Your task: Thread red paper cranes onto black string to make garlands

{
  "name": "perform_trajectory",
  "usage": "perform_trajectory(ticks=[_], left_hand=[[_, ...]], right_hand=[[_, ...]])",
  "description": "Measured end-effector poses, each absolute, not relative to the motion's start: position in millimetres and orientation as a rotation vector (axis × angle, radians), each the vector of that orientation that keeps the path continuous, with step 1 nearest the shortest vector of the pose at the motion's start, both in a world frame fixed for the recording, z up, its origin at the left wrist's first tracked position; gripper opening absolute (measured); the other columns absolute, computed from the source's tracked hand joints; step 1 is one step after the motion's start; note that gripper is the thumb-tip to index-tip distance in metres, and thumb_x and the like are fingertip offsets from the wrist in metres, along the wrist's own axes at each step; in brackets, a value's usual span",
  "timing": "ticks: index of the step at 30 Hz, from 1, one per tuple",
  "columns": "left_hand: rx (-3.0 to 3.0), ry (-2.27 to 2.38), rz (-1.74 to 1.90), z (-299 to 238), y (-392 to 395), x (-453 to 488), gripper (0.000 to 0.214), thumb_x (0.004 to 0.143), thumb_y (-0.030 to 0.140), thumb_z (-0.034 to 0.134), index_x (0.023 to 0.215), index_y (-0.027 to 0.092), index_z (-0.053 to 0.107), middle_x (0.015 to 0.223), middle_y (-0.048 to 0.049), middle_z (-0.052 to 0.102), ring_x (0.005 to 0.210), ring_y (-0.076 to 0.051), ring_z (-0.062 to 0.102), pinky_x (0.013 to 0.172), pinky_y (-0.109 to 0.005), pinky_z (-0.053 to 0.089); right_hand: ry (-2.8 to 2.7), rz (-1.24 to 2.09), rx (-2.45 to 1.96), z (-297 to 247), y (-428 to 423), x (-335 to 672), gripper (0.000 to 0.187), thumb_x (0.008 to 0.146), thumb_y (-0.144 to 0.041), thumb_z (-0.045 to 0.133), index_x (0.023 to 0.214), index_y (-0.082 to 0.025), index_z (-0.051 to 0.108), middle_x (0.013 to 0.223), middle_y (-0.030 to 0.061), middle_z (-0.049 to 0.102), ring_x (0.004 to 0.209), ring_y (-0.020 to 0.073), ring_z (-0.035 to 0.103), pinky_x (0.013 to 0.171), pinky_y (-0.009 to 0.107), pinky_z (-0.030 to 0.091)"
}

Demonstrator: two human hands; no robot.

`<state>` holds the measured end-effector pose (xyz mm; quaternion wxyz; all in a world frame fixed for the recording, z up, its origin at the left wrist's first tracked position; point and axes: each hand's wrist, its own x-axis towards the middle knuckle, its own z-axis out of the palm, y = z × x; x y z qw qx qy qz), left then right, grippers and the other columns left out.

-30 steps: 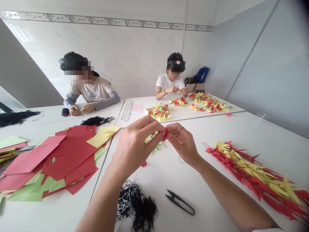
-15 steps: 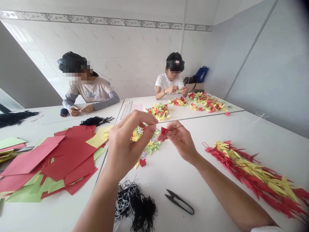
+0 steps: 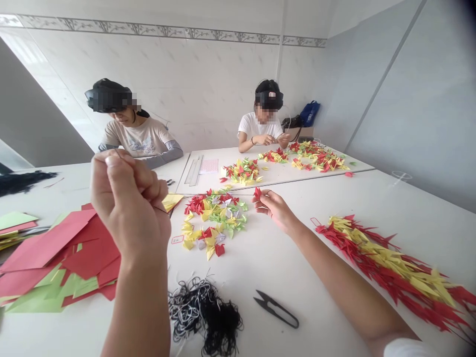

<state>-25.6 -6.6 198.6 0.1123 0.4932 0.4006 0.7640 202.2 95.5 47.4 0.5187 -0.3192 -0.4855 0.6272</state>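
My left hand [image 3: 128, 201] is raised at the left in a fist, pinching a thin needle with thread that runs right toward my other hand. My right hand [image 3: 273, 207] rests low over the white table [image 3: 282, 263] and pinches a small red folded paper piece [image 3: 257, 193]. Between my hands lies a pile of small red, yellow and green folded pieces [image 3: 213, 214]. A long strung garland of red and yellow folded pieces [image 3: 394, 265] lies at the right.
Black thread snips [image 3: 277, 309] and a tangle of black thread [image 3: 208, 317] lie near me. Red, green and yellow paper sheets [image 3: 55, 258] cover the left. Two people sit across the tables, with more folded pieces [image 3: 316, 157] and a ruler [image 3: 196, 169] before them.
My left hand has pulled up and far to the left, drawing the thread out. My right hand stayed put with the red piece. The pile of folded pieces is now uncovered.
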Motion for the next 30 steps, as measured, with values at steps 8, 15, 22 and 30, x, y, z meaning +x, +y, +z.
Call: perform_trajectory(ticks=[8,15,22,30], left_hand=[[1.533,1.184,2.269,194.7,4.0,-36.9,0.022,0.104,0.030,0.036,0.093,0.024,0.054,0.056,0.0070,0.032,0.052,-0.005,0.036,0.054,-0.038,0.013],[1.483,1.114,2.255,187.4,21.1,-31.1,0.023,0.098,0.036,0.053,0.078,0.024,0.048,0.065,0.0037,0.033,0.048,-0.007,0.024,0.047,-0.033,0.015],[1.477,0.907,2.458,185.3,33.6,-41.4,0.020,0.091,0.025,0.062,0.078,0.022,0.047,0.057,0.0081,0.035,0.042,-0.007,0.018,0.035,-0.025,0.012],[1.485,0.876,2.429,184.0,36.5,-43.8,0.017,0.093,0.022,0.059,0.080,0.021,0.047,0.059,0.0078,0.036,0.043,-0.007,0.019,0.035,-0.023,0.013]], right_hand=[[-1.366,1.166,-0.894,-2.8,128.4,213.6,0.036,0.083,-0.052,0.067,0.089,-0.020,0.053,0.086,0.0043,0.073,0.071,0.0141,0.065,0.067,0.030,0.055],[-1.434,1.058,-0.938,-37.5,148.2,227.5,0.034,0.084,-0.054,0.061,0.090,-0.022,0.051,0.084,0.0041,0.072,0.072,0.0161,0.067,0.064,0.030,0.055],[-1.423,0.978,-1.046,-50.0,155.0,245.5,0.026,0.084,-0.048,0.057,0.090,-0.023,0.050,0.083,0.0045,0.072,0.071,0.0166,0.068,0.062,0.029,0.054],[-1.528,0.745,-1.147,-52.0,155.2,245.6,0.009,0.088,-0.031,0.046,0.091,-0.024,0.050,0.080,0.0031,0.071,0.074,0.0191,0.069,0.067,0.032,0.053]])
